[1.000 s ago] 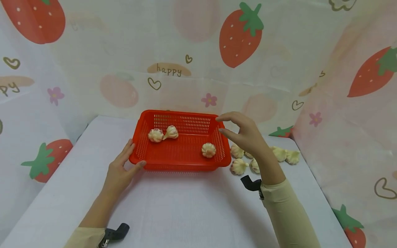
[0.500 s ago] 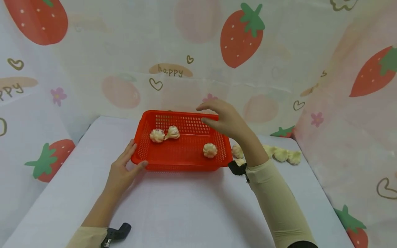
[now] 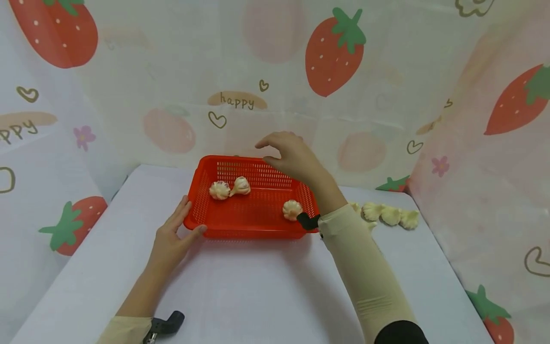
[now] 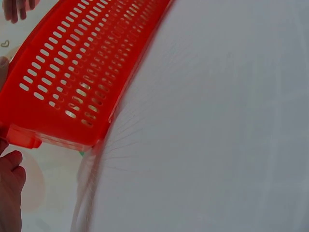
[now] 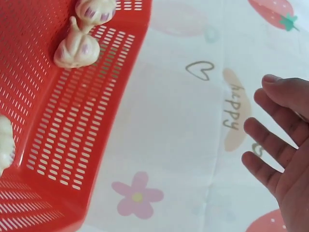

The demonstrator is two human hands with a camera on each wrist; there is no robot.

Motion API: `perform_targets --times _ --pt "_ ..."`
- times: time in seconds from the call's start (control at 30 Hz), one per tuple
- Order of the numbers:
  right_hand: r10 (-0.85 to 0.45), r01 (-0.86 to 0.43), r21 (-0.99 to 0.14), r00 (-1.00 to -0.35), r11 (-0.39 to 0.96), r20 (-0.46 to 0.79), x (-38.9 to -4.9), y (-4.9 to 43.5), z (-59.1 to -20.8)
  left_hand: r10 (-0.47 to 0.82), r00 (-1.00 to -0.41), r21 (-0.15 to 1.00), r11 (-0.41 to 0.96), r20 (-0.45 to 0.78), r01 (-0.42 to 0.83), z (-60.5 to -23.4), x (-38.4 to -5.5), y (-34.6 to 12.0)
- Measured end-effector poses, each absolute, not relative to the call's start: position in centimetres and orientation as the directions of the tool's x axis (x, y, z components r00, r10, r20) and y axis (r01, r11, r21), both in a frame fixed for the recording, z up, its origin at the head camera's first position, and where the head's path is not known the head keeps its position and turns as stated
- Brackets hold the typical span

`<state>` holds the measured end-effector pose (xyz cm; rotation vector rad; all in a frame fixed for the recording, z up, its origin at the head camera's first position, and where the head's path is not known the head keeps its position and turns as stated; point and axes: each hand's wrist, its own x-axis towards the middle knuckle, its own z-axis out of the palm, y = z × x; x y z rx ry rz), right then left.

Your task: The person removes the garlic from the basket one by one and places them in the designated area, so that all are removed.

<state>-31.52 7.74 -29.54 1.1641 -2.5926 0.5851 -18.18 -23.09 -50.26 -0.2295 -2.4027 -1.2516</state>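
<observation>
A red plastic basket (image 3: 253,235) stands on the white-covered table, with several garlic bulbs (image 3: 242,185) lying inside. My left hand (image 3: 167,243) holds its left front corner, the thumb at the front rim and the fingers along the left side. In the left wrist view the basket's slotted wall (image 4: 72,63) shows, with that hand partly cut off at the edge. My right hand (image 3: 296,157) is raised over the basket's back right part, holding nothing. In the right wrist view, the right hand (image 5: 285,150) has its fingers loosely spread, apart from the basket.
More garlic bulbs (image 3: 390,215) lie on the table to the right of the basket, partly hidden by the right sleeve (image 3: 361,267). A strawberry-print cloth (image 3: 215,57) hangs behind and at both sides of the white table (image 3: 240,296).
My right hand has moved left and slightly up, from the basket's right edge to over its back part. My left hand and the basket stay in place.
</observation>
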Motion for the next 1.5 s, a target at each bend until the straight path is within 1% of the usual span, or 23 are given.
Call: perform_targets --times 0.2,0.47,0.57,0.77,0.87,1.03,1.2,1.37,1.5 --pt "-0.659 -0.733 -0.296 -0.68 0.612 0.321 -33.1 6.4 -30.2 -0.041 -0.896 0.739 0.582 0.443 0.339 -50.2 -18.2 -23.0" --pt "-0.65 -0.707 -0.242 -0.706 0.664 0.28 -34.7 5.2 -31.2 -0.044 -0.9 0.737 0.592 0.434 0.326 -50.2 -18.3 -23.0" --pt "-0.637 -0.692 -0.276 -0.721 0.666 0.272 -35.3 5.0 -32.1 -0.047 -0.9 0.735 0.596 0.433 0.322 -50.2 -18.4 -23.1" --pt "-0.598 -0.636 -0.399 -0.767 0.66 0.232 -36.1 4.5 -34.4 -0.033 -0.903 0.737 0.591 0.428 0.328 -50.4 -18.5 -23.0" --pt "-0.585 -0.614 -0.414 -0.783 0.672 0.212 -36.5 3.9 -35.3 -0.031 -0.908 0.741 0.591 0.417 0.32 -50.4 -18.5 -23.0" --pt "-0.585 -0.602 -0.468 -0.786 0.647 0.202 -37.5 2.4 -36.4 -0.051 -0.908 0.75 0.583 0.416 0.311 -50.2 -18.4 -23.3" --pt "-0.582 -0.585 -0.494 -0.793 0.643 0.18 -38.0 1.6 -37.1 -0.035 -0.906 0.743 0.586 0.421 0.323 -50.5 -18.6 -23.2" --pt "-0.618 -0.593 -0.534 -0.77 0.602 0.159 -38.6 1.1 -37.7 -0.049 -0.906 0.745 0.589 0.421 0.314 -50.4 -18.4 -23.1" --pt "-0.631 -0.577 -0.555 -0.767 0.6 0.115 -39.2 1.0 -38.8 -0.05 -0.905 0.743 0.592 0.422 0.314 -50.3 -18.2 -23.1"
